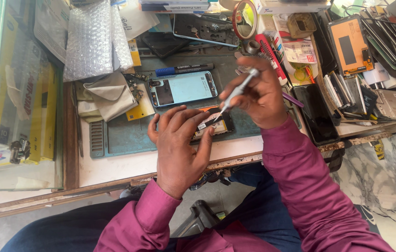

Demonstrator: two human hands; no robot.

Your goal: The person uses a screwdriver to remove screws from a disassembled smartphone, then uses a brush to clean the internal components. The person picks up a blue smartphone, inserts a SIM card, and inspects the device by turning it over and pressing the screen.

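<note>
Table: wooden table [114, 165] with a worn front edge, crowded with phone parts along its far side and right end.
Glass case: a glass-sided case [18, 116] stands at the table's left end, yellow boxes showing through it.
Mat: a teal work mat [123, 135] lies near the front edge, at the middle of the table, under the work.
Bubble wrap: a clear sheet of bubble wrap [92, 39] sits toward the far left corner, with a beige cloth [109, 95] just in front of it on the mat's left part.
Dark phone: a black phone [317, 114] lies face up at the right, near the front edge.
Blue phone back: a light blue phone shell [184, 87] lies on the mat, just beyond the hands, with a dark marker pen [184, 70] beside its far edge.
Opened phone: the opened phone [214, 126] rests on the mat near the front edge, mostly covered by the left hand, its inner parts facing up.
Left hand: the left hand [179, 144] lies on the opened phone, fingers bent and pressed down on its near side, steadying it.
Right hand: the right hand [261, 95] pinches a silver screwdriver [237, 91] between thumb and fingertips, shaft slanting down to the left.
Screwdriver tip: it meets the opened phone's upper face, just beside the left fingertips.
</note>
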